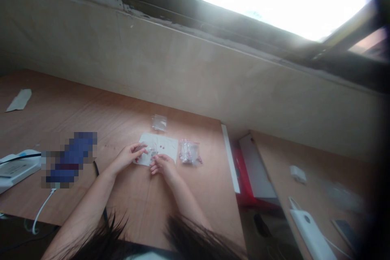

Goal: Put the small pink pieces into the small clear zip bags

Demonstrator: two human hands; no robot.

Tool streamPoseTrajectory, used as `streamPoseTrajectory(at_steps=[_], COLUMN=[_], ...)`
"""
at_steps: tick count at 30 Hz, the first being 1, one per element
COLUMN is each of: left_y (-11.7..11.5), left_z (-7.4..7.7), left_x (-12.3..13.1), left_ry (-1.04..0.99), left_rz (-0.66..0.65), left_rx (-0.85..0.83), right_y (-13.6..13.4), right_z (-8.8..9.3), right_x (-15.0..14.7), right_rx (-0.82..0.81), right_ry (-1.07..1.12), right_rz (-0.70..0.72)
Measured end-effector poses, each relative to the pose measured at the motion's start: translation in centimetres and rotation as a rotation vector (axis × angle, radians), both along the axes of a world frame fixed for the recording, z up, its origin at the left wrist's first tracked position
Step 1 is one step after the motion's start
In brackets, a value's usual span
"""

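My left hand (134,153) and my right hand (163,164) are close together over a white sheet (170,140) on the wooden table. Between them is a small clear plastic bag (151,150), pinched by the fingers of both hands. What the bag holds, if anything, is too small to tell. A few tiny reddish pieces (162,146) lie on the sheet just beyond my right fingers. Right of the sheet rests a clear zip bag (189,152) filled with small reddish and purple bits. Behind the sheet lie flat clear bags (159,122).
On the left stand a blurred-out blue object (71,158) with a white cable (42,209) and a white device (20,168). A paper scrap (20,100) lies at far left. Across a gap, a second table (280,170) carries a white power strip (310,231).
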State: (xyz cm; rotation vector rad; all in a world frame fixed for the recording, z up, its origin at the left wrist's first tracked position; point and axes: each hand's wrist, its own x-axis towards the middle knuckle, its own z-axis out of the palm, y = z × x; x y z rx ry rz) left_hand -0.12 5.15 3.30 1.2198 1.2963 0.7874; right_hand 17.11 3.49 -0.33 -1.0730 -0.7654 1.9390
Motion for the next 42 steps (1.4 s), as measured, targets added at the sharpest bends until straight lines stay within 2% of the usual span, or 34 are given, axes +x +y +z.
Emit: streamPoseTrajectory(at_steps=[6, 9, 14, 17, 21, 25, 28, 32, 38, 42], left_y=[-0.8, -1.5, -2.2, -2.0, -1.4, -1.3, -1.6, -2.1, -2.4, -2.3], left_z=[0.1, 0.7, 2.3, 3.3, 4.2, 4.7, 5.0, 5.4, 5.2, 5.0], left_x=[-0.1, -0.3, -0.4, -0.4, 0.4, 1.6, 2.0, 1.8, 1.6, 1.8], left_ry=[-0.036, -0.102, -0.110, -0.092, -0.020, 0.078, 0.084, 0.096, 0.168, 0.182], left_rz=[-0.044, -0.114, -0.304, -0.356, -0.324, -0.302, -0.265, -0.220, -0.216, -0.194], left_rx=[0.020, 0.020, -0.085, -0.051, 0.075, 0.157, 0.199, 0.216, 0.189, 0.239], right_y=[-0.3, -0.6, -0.4, -0.1, -0.4, -1.3, -1.6, -1.5, -1.3, -1.5], right_z=[0.4, 1.0, 2.9, 4.4, 5.9, 6.4, 6.1, 5.3, 4.2, 4.6], right_x=[0.0, 0.1, 1.0, 2.0, 2.6, 2.4, 2.5, 3.1, 3.3, 3.1], right_rx=[-0.014, 0.008, 0.238, 0.343, 0.423, 0.435, 0.355, 0.259, 0.315, 0.319], right_ry=[-0.044, -0.162, -0.396, -0.515, -0.603, -0.581, -0.554, -0.515, -0.582, -0.563], right_rz=[-0.007, -0.074, -0.243, -0.298, -0.290, -0.275, -0.317, -0.220, -0.266, -0.262])
